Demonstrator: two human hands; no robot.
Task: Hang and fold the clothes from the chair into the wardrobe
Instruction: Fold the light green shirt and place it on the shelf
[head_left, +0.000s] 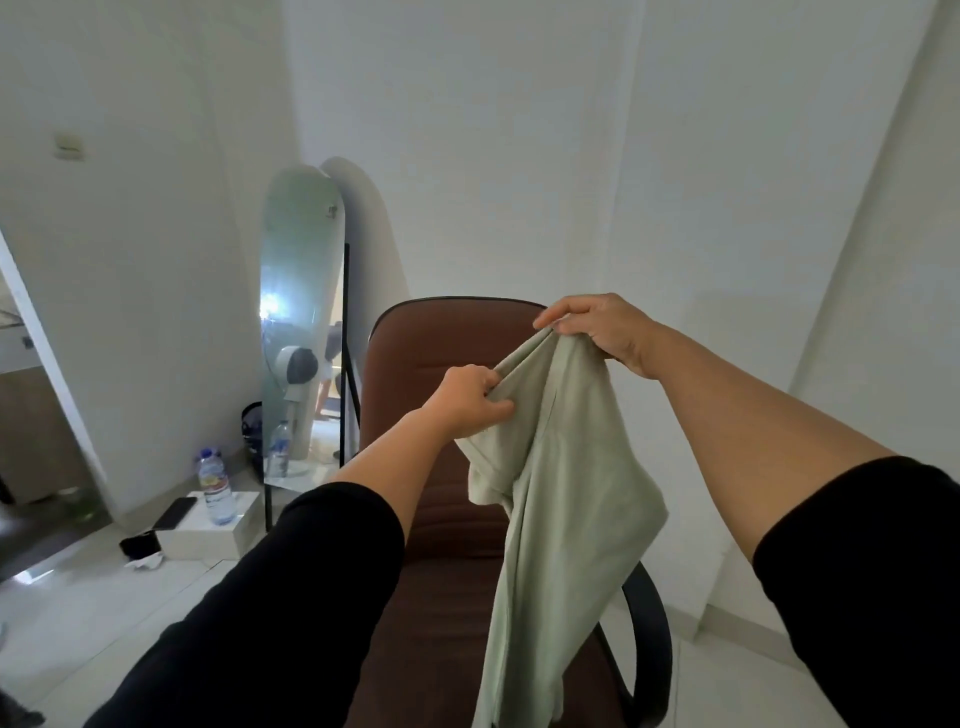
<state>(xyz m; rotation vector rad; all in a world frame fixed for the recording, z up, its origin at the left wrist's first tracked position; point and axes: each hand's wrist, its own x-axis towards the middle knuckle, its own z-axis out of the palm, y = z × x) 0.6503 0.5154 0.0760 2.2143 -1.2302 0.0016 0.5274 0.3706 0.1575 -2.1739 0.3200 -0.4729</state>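
Sleeves: black ones (291, 597) on both arms, pushed up past the elbows, closest thing to the camera, forearms bare beyond them.
Shirt: pale sage-green garment (556, 519), held up in the air over the seat, top edge bunched between the two hands, the rest hanging straight down in front of the chair, lower end runs out of the bottom of the shot. One loose flap droops off the left side under the left hand.
Left hand: (467, 400) fingers curled tight around a bunch of fabric at the upper left of the shirt, a proper fistful, lower than the other hand.
Right hand: (597, 325) higher and farther right, thumb and fingertips pinching the top edge, the other fingers curled over the cloth.
Chair: brown padded office chair (431, 364), right in the middle, backrest behind the hands, black armrest (649, 639) sticking out on the right. Shirt hides part of the seat, can't tell if it touches it.
Mirror: tall arched one (301, 312) leaning at the far left wall corner, bright glare in it.
Floor stuff on the left: water bottle (214, 483) standing on a white box (213, 530), dark phone (174, 512) lying on that box too.
Walls: plain white all round, doorway opening at the far left edge.
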